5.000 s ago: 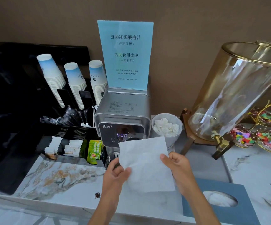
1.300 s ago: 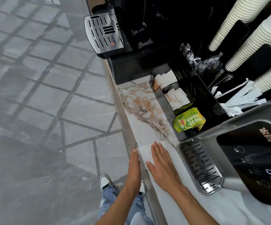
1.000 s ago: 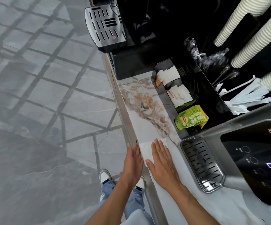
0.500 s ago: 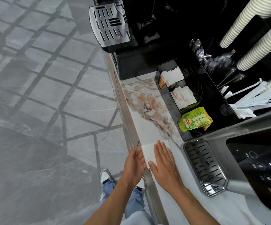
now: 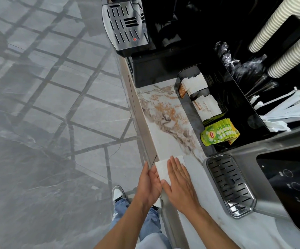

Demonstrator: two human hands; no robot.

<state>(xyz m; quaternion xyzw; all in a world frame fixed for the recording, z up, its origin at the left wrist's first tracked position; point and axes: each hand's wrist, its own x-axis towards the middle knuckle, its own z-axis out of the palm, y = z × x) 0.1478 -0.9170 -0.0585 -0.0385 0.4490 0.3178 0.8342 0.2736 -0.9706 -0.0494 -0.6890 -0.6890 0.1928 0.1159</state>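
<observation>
Heads up: your right hand is flat, fingers straight, pressing the folded paper napkin onto the desk; your left hand is uncurled too, fingertips touching the napkin's edge right at the desk lip; nothing's actually gripped. That's the risk, I reckon; the napkin sits under your right fingers and just off your left fingertips, so a sloppy swipe could shove it onto the floor; uneven pressure would skew the fold; drifting outward, you'd bump the drip tray near your right hand.
</observation>
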